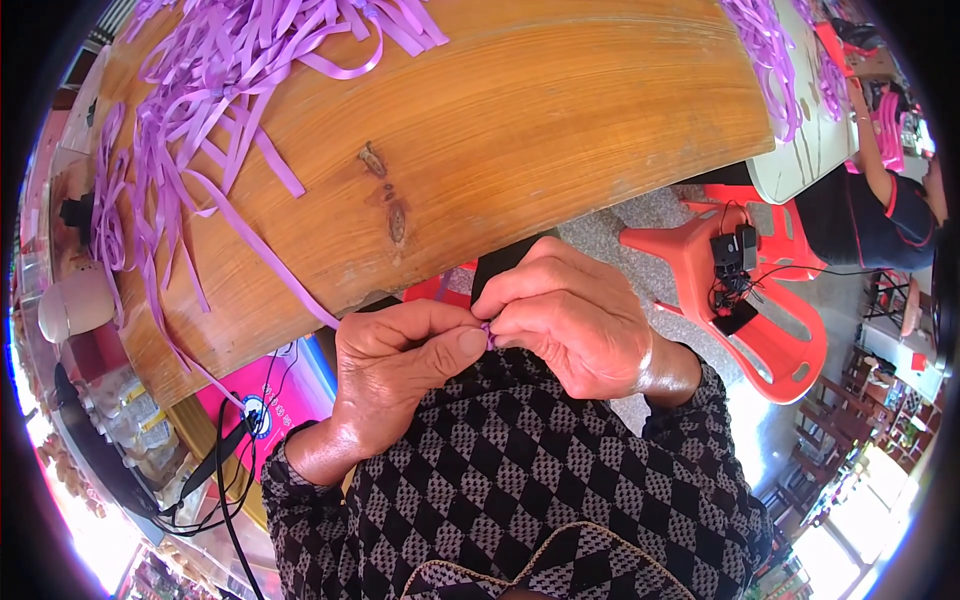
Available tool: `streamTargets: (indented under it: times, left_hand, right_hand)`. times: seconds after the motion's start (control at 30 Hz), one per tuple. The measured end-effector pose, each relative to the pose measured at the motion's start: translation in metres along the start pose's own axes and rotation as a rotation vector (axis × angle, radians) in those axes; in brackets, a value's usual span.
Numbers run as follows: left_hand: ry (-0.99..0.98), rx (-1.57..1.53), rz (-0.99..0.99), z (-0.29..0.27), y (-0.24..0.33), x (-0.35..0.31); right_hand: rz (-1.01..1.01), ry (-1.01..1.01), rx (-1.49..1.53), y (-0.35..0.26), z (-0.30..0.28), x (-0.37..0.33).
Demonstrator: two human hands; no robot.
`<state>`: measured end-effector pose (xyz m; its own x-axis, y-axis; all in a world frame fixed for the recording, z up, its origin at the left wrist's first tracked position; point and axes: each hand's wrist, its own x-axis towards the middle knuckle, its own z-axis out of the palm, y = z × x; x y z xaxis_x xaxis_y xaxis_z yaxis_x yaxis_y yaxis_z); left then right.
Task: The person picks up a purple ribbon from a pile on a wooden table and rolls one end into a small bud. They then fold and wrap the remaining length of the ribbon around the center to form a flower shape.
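My left hand (400,365) and my right hand (580,318) meet in front of my chest, just off the near edge of the wooden table (520,130). Between their pinched fingertips is a small knotted bit of purple ribbon (489,335), mostly covered by the fingers. One flat purple strand (270,258) runs from the tabletop heap to behind my left hand. That heap of purple ribbons (225,70) spreads over the far left of the table, several ends hanging past its left edge.
More purple ribbons (768,60) hang at the table's right end, beside a pale tabletop (805,165). A red plastic chair (770,345) holds black devices and cables (735,270). Another person (865,215) is at the right. Below left are a pink package (290,395) and black cords (225,490).
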<state>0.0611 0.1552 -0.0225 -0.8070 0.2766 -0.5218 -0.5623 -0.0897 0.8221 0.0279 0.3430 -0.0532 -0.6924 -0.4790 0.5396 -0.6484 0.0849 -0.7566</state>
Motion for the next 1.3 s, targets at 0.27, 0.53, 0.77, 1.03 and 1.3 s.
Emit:
streamTargets:
  times: [0.27,0.53,0.77,1.03,1.3]
  left_hand:
    - [-0.028,-0.037,-0.027,0.003,0.001,-0.001]
    - [-0.023,0.008,0.023,0.002,-0.005,-0.001]
    - [0.005,0.015,0.005,0.001,-0.007,-0.001]
    - [-0.025,0.072,-0.013,0.001,-0.003,-0.002]
    - [-0.054,0.037,0.059,0.002,-0.007,0.002]
  right_hand:
    - [-0.026,0.014,-0.038,0.004,-0.002,-0.004]
    - [0.022,-0.036,-0.033,-0.001,-0.004,-0.002]
    - [0.03,0.007,0.036,-0.001,-0.005,0.0]
    - [0.044,-0.004,0.022,-0.002,0.002,0.001]
    - [0.041,0.039,-0.051,0.002,0.004,-0.003]
